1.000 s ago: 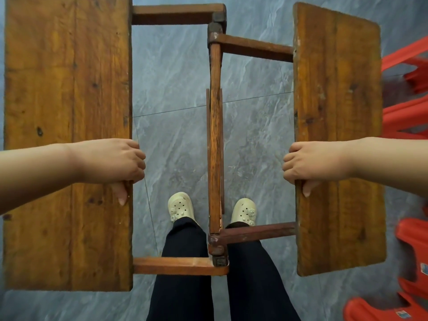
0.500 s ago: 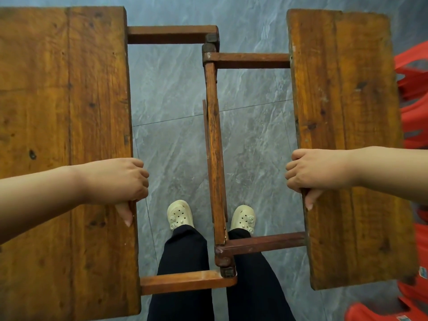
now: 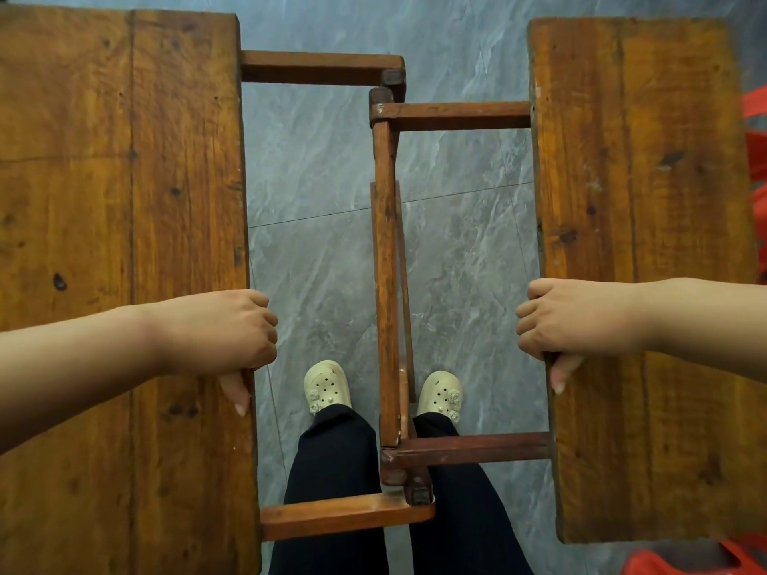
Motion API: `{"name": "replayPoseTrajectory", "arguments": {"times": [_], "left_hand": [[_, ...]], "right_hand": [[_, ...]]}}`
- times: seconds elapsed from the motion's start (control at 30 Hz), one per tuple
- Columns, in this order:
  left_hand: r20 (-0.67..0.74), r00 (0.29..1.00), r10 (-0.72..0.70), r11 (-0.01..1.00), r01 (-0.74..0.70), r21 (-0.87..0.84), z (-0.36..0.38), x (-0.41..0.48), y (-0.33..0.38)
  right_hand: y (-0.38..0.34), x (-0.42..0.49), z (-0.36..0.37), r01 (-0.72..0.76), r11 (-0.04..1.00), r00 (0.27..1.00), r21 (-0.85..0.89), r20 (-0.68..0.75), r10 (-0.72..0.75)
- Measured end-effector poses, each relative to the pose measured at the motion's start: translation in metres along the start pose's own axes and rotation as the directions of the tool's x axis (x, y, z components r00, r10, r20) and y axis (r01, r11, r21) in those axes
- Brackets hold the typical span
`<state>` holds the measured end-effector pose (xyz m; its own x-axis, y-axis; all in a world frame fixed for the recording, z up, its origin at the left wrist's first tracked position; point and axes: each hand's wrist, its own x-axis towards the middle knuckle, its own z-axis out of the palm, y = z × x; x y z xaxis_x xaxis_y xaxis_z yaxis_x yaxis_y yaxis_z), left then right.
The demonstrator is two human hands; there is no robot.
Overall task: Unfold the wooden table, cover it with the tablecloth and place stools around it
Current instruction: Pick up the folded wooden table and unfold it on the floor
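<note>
Wooden table point(image 3: 386, 284) seen from straight above, partly unfolded, filling most of the view over a grey marbled floor point(image 3: 323, 168). 2 broad plank leaves held apart with a wide gap between them: left leaf point(image 3: 120, 201) along the left side, right leaf point(image 3: 647, 201) along the right side. In the gap, a narrow central frame rail point(image 3: 386, 259) running away from the person, with 4 short cross bars joining it to the leaves: 2 at the far end, 2 at the near end, meeting at dark hinge joints. Left hand point(image 3: 224, 329) closed over the inner edge of the left leaf, fingers curled down over the edge, thumb lying flat on the top and pointing toward the person. Right hand point(image 3: 572, 317) closed in the same way over the inner edge of the right leaf, thumb also on the top surface. Both forearms bare, coming in from the 2 sides of the view. Below the frame, dark trousers point(image 3: 332, 491) and 2 cream perforated shoes point(image 3: 326, 385), 1 on each side of the central rail. At the right border and lower right corner, parts of red plastic stools point(image 3: 680, 562), beside the right leaf; contact not possible to judge.
</note>
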<state>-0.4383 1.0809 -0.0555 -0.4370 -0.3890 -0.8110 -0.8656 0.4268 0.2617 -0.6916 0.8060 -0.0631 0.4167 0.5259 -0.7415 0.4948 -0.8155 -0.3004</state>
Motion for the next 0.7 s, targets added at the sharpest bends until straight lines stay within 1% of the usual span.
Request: {"name": "replayPoseTrajectory", "arguments": {"times": [0.1,0.2,0.4,0.7], "left_hand": [[-0.021,1.000,-0.021,1.000,0.021,0.004,-0.009,0.002,0.001],[-0.059,0.998,-0.006,1.000,0.007,0.020,-0.017,0.008,0.005],[-0.075,0.997,0.000,1.000,0.002,0.025,-0.023,0.012,0.008],[-0.074,0.997,0.024,0.999,-0.022,0.035,-0.024,0.016,0.010]], "right_hand": [[-0.001,0.007,-0.009,0.016,1.000,0.995,-0.026,-0.099,-0.019],[-0.007,0.019,-0.020,0.034,0.999,0.991,-0.031,-0.129,-0.038],[-0.011,0.027,-0.027,0.031,0.999,0.993,-0.034,-0.114,-0.035],[-0.007,0.025,-0.013,0.005,0.999,0.998,-0.045,-0.060,-0.008]]}}
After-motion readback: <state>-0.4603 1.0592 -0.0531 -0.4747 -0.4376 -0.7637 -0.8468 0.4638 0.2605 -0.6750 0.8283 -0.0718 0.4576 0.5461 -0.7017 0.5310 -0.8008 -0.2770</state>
